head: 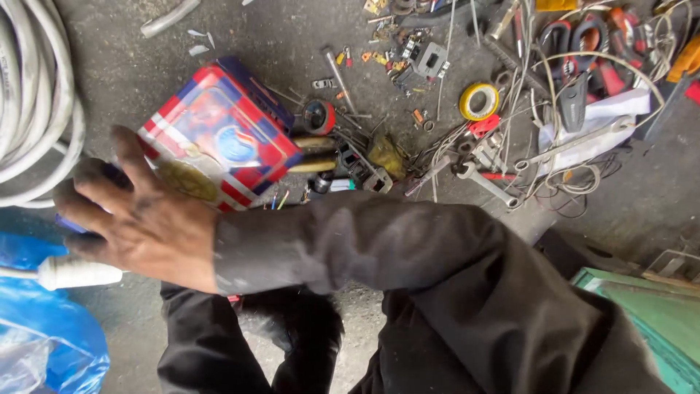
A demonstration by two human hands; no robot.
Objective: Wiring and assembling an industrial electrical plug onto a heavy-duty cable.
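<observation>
The person crouches over the concrete floor [182, 44], right hand [138, 219] reaching across to the left, fingers spread apart and holding nothing, hovering just over the corner of a red-and-blue tin box [219, 138] lying tilted beside coiled grey cable [33, 95]. The left hand isn't visible. Spanners [485, 182] and yellow tape [479, 101] lie scattered within arm's reach.

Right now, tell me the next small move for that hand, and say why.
Probably lower the right hand slightly and close its fingers on the small blue thing beneath them. The fingers are spread over it and do not clearly grip it yet. The red and blue tin lies close beside the hand, and a white plug lies just below it.
</observation>
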